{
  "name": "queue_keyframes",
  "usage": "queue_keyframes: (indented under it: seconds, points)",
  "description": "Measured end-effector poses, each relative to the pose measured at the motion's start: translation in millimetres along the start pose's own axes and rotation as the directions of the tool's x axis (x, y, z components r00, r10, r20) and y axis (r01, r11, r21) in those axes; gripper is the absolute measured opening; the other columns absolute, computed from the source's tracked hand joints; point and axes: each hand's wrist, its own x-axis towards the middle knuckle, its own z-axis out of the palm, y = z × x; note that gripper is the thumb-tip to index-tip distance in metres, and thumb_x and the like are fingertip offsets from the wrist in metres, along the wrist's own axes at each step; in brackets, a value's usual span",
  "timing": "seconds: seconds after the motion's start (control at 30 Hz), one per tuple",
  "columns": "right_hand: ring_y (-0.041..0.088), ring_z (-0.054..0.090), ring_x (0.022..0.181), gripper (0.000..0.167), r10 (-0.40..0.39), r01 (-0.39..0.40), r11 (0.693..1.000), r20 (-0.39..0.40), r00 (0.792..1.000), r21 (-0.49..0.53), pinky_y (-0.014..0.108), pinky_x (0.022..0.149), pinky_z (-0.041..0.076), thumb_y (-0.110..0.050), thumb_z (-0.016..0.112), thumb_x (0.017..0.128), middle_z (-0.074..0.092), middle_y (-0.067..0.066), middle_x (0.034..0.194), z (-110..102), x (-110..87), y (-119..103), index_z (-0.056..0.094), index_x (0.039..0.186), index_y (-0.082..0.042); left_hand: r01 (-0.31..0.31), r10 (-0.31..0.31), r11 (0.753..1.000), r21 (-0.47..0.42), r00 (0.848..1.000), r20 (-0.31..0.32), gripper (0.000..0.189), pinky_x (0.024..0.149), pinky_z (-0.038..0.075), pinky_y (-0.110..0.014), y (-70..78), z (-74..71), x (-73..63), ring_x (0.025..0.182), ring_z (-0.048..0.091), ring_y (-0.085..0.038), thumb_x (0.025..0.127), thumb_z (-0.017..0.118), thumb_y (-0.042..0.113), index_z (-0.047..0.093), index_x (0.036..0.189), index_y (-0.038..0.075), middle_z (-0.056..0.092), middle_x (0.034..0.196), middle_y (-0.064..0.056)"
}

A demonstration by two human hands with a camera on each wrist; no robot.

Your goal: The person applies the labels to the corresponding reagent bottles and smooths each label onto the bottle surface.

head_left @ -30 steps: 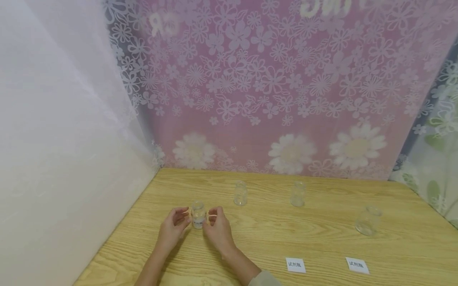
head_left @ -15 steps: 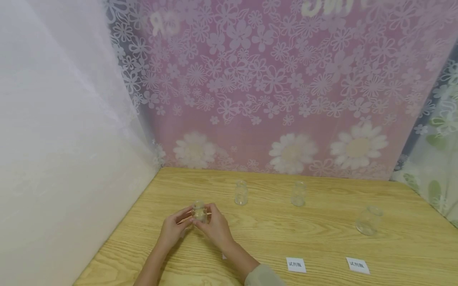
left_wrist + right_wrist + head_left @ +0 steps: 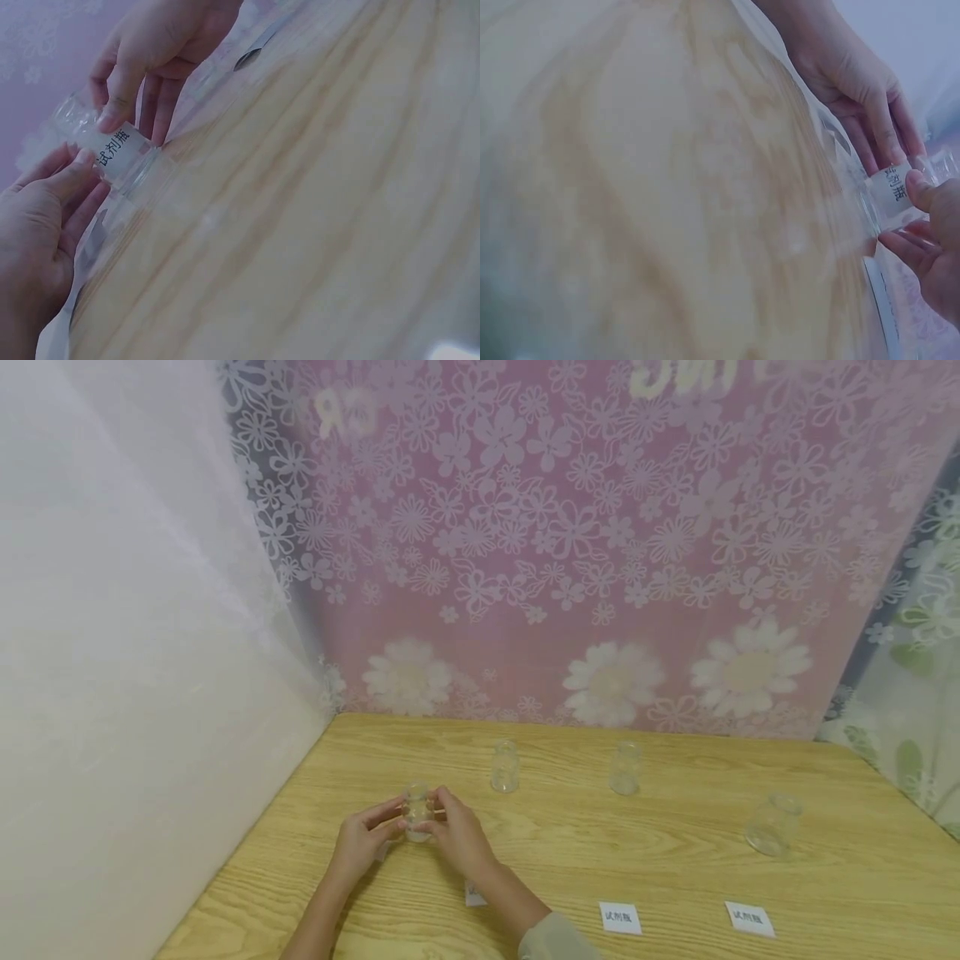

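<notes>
A small clear glass bottle [image 3: 417, 810] stands on the wooden table at the left, between my two hands. A white label with black characters [image 3: 114, 152] lies across its lower front. My left hand [image 3: 362, 843] holds the bottle from the left, and my right hand [image 3: 459, 837] grips it from the right. In the left wrist view both thumbs press on the label's ends, while the other fingers reach around the glass. The same label [image 3: 892, 187] shows in the right wrist view. Some of the bottle's sides are hidden by fingers.
Behind and to the right stand three more clear glass bottles: one [image 3: 505, 767], another [image 3: 625, 769] and a third [image 3: 773, 825]. Printed white labels lie near the front: one [image 3: 475, 893] partly behind the right forearm, one [image 3: 620, 917], one [image 3: 749, 918]. A white sheet [image 3: 187, 693] borders the left side.
My right hand has moved in closer around the bottle, and the fingers of both hands now meet the glass. The label beside the right forearm has come partly into view.
</notes>
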Motion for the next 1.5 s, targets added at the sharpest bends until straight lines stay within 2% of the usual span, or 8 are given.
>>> queue_keyframes:
  seconds: [0.27, 0.57, 0.77, 0.87, 0.97, 1.17, 1.3, 1.5]
  points:
    - [0.032, 0.058, 0.099, 0.031, -0.004, 0.006, 0.999, 0.047, 0.999, -0.034, 0.035, 0.080, 0.050, -0.017, 0.059, 0.090, 0.056, 0.016, 0.114, -6.3, 1.1, 7.6, 0.049, 0.116, -0.005, 0.003, -0.003, 0.999, 0.043, 1.000, -0.006, 0.037, 0.080, 0.050, -0.030, -0.9, 1.2, -1.3, 0.104, 0.056, -0.035, 0.080, 0.069, 0.008, 0.061, 0.115, -0.001, 0.062, 0.108, -0.020]
    - [0.030, 0.059, 0.099, 0.024, -0.045, 0.043, 0.999, 0.055, 0.997, 0.030, 0.027, 0.078, 0.050, -0.008, 0.056, 0.091, 0.057, 0.016, 0.114, -7.5, 1.3, 14.1, 0.050, 0.113, -0.002, -0.014, 0.014, 1.000, 0.019, 1.000, 0.001, 0.036, 0.079, 0.050, -0.029, -3.9, 0.1, 0.2, 0.105, 0.055, -0.035, 0.081, 0.067, 0.003, 0.061, 0.116, -0.002, 0.061, 0.109, -0.020]
    - [0.027, 0.058, 0.100, 0.038, 0.013, -0.018, 0.998, 0.100, 0.995, 0.053, 0.030, 0.078, 0.050, -0.006, 0.060, 0.088, 0.052, 0.018, 0.122, -3.5, -2.5, 13.7, 0.042, 0.122, -0.004, -0.029, 0.029, 1.000, 0.000, 0.999, 0.042, 0.037, 0.080, 0.049, -0.030, 0.7, 0.2, -1.6, 0.107, 0.054, -0.035, 0.081, 0.065, -0.004, 0.059, 0.118, -0.003, 0.057, 0.117, -0.020]
    - [0.026, 0.060, 0.096, 0.048, 0.021, -0.021, 1.000, 0.076, 0.997, 0.001, 0.031, 0.075, 0.051, -0.014, 0.067, 0.085, 0.053, 0.018, 0.119, 0.0, -2.6, 12.2, 0.040, 0.123, -0.004, -0.056, 0.055, 0.998, 0.013, 0.996, 0.063, 0.041, 0.083, 0.048, -0.031, 2.8, 1.3, -2.4, 0.109, 0.052, -0.036, 0.080, 0.064, -0.010, 0.057, 0.119, -0.003, 0.054, 0.120, -0.020]
    - [0.026, 0.059, 0.094, 0.057, -0.019, 0.023, 0.994, 0.040, 0.999, -0.103, 0.031, 0.075, 0.051, -0.025, 0.072, 0.081, 0.055, 0.017, 0.114, 4.2, -1.4, 11.0, 0.039, 0.121, -0.003, -0.083, 0.081, 0.996, 0.035, 0.994, 0.072, 0.046, 0.083, 0.048, -0.031, 3.3, 2.6, -3.0, 0.109, 0.051, -0.037, 0.077, 0.064, -0.014, 0.055, 0.120, -0.002, 0.052, 0.122, -0.020]
    - [0.028, 0.060, 0.093, 0.057, -0.128, 0.110, 0.938, -0.035, 0.991, -0.328, 0.030, 0.075, 0.051, -0.031, 0.074, 0.076, 0.059, 0.015, 0.104, 9.6, -1.0, 7.2, 0.040, 0.111, -0.002, -0.164, 0.158, 0.982, 0.093, 0.985, 0.068, 0.049, 0.082, 0.048, -0.032, 2.3, 5.9, -3.6, 0.108, 0.051, -0.040, 0.074, 0.067, -0.013, 0.053, 0.120, -0.003, 0.052, 0.121, -0.022]
    - [0.029, 0.059, 0.097, 0.052, -0.092, 0.082, 0.945, -0.019, 0.996, -0.316, 0.032, 0.078, 0.050, -0.025, 0.072, 0.078, 0.058, 0.016, 0.108, 9.2, -1.3, 4.9, 0.040, 0.113, -0.002, -0.170, 0.166, 0.982, 0.083, 0.985, 0.054, 0.050, 0.082, 0.048, -0.032, 1.8, 6.3, -4.1, 0.108, 0.051, -0.040, 0.073, 0.068, -0.013, 0.053, 0.120, -0.003, 0.052, 0.120, -0.022]
    - [0.030, 0.057, 0.102, 0.041, -0.036, 0.051, 0.973, 0.070, 0.997, -0.225, 0.032, 0.082, 0.049, -0.004, 0.064, 0.085, 0.056, 0.015, 0.116, 0.5, -2.2, 3.6, 0.039, 0.117, -0.006, -0.122, 0.118, 0.989, 0.088, 0.992, 0.049, 0.049, 0.080, 0.049, -0.029, 0.8, 5.1, -4.2, 0.106, 0.052, -0.039, 0.073, 0.066, -0.015, 0.054, 0.119, -0.003, 0.053, 0.118, -0.024]
